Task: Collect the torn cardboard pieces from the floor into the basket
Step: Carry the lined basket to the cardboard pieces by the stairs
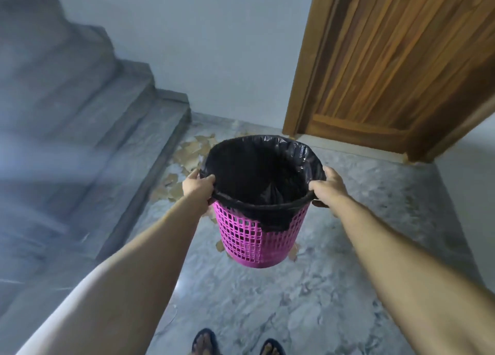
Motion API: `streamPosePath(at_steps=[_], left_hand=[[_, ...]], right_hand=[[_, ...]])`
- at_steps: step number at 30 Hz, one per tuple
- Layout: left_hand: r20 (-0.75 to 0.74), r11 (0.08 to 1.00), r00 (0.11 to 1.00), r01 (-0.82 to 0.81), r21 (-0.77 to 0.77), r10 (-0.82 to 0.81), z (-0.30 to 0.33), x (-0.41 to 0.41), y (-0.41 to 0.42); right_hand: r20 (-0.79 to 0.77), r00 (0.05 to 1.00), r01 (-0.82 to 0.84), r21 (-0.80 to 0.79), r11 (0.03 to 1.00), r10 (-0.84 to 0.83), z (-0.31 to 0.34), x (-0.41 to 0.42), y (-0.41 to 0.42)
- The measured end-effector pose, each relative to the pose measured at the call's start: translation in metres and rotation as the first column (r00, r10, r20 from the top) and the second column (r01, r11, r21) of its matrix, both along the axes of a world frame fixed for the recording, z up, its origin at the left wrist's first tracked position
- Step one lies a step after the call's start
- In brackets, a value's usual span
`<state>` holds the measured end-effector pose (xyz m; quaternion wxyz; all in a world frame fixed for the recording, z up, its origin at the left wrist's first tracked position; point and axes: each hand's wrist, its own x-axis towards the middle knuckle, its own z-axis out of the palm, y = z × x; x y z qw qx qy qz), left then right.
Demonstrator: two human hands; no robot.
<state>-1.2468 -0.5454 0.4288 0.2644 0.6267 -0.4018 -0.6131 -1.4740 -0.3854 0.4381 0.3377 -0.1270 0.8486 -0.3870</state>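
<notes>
Pink basket [257, 236] hangs gripped at its rim by left hand [198, 185] and right hand [328, 184]. Best set it down just beyond them, beside the cardboard pieces [191, 151].

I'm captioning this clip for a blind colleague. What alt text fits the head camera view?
Both hands, left hand and right hand, grip the rim of a pink basket lined with a black bag, held above a marble floor. Torn cardboard pieces lie beyond it beside stone steps.
</notes>
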Motion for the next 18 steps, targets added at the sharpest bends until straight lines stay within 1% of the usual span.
streamPosePath(at_steps=[5, 9, 12, 14, 18], left_hand=[[0.059, 0.99, 0.991, -0.125, 0.057, 0.122, -0.03, 0.045, -0.039], [0.109, 0.979, 0.978, -0.189, 0.073, 0.18, -0.067, 0.087, -0.073], [0.14, 0.965, 0.963, -0.245, 0.093, 0.231, -0.102, 0.123, -0.099], [0.16, 0.949, 0.947, -0.297, 0.104, 0.279, -0.133, 0.147, -0.118], [0.21, 0.919, 0.917, -0.37, 0.136, 0.338, -0.2, 0.192, -0.155]], right_hand=[[0.003, 0.991, -0.131, 0.113, 0.985, 0.131, -0.018, 0.016, -0.071], [-0.074, 0.968, -0.222, 0.199, 0.955, 0.24, -0.052, 0.046, -0.133], [-0.023, 0.954, -0.286, 0.213, 0.934, 0.298, -0.086, 0.075, -0.18], [0.024, 0.942, -0.332, 0.215, 0.918, 0.335, -0.116, 0.097, -0.213], [0.059, 0.922, -0.387, 0.227, 0.894, 0.384, -0.186, 0.139, -0.275]])
